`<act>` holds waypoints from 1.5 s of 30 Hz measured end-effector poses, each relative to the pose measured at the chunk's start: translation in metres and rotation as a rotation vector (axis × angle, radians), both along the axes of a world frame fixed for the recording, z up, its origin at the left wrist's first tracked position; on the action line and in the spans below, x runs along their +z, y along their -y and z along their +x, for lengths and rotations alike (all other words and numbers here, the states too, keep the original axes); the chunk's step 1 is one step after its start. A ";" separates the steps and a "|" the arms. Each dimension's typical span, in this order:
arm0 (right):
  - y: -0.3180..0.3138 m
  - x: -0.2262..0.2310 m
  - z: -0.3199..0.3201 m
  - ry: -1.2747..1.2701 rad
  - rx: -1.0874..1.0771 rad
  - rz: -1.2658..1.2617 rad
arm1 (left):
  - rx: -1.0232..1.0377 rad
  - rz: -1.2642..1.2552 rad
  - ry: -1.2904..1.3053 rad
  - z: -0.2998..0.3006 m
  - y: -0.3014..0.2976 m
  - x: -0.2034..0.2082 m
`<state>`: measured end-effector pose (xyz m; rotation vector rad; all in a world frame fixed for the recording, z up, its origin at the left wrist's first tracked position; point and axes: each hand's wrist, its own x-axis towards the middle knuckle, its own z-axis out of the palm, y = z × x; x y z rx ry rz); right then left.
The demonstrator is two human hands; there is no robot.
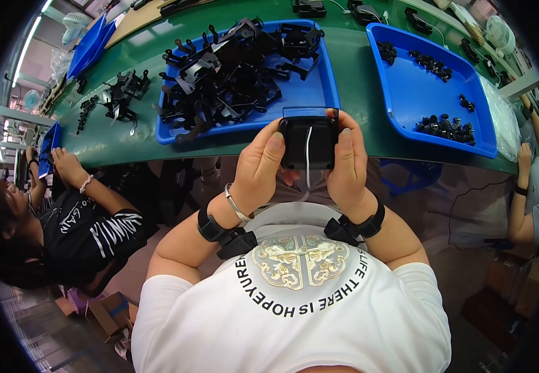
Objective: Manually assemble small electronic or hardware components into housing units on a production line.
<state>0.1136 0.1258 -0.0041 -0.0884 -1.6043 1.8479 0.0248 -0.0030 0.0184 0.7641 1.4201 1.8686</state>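
Observation:
Between my two hands, at the near edge of the green table, is a black squarish housing point(293, 147) with a thin frame along its far edge. A white cable point(308, 163) runs down over its near face and hangs below it. My left hand point(258, 166) grips the housing's left side, thumb on top. Its right side is held by my right hand point(349, 160), with the thumb likewise along the face. The fingers behind the housing are mostly hidden. Just beyond it lies a blue tray point(306, 92) heaped with black metal brackets point(232, 78).
To the right, another blue tray point(415, 93) holds small black parts in separate clusters. Loose brackets point(126, 93) lie on the green table point(356, 109) at left. Co-workers sit at left point(89, 230) and right point(533, 193). Black cabled devices point(364, 11) line the far side.

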 end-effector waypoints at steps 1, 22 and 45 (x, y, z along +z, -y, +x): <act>0.000 -0.001 -0.001 0.015 -0.006 -0.042 | 0.013 -0.025 -0.051 0.001 0.000 0.000; -0.011 0.013 -0.004 0.090 -0.034 -0.031 | -0.134 0.036 0.089 -0.009 -0.008 0.009; -0.038 0.092 -0.058 0.328 0.142 0.015 | -0.132 0.179 0.098 -0.063 -0.016 0.039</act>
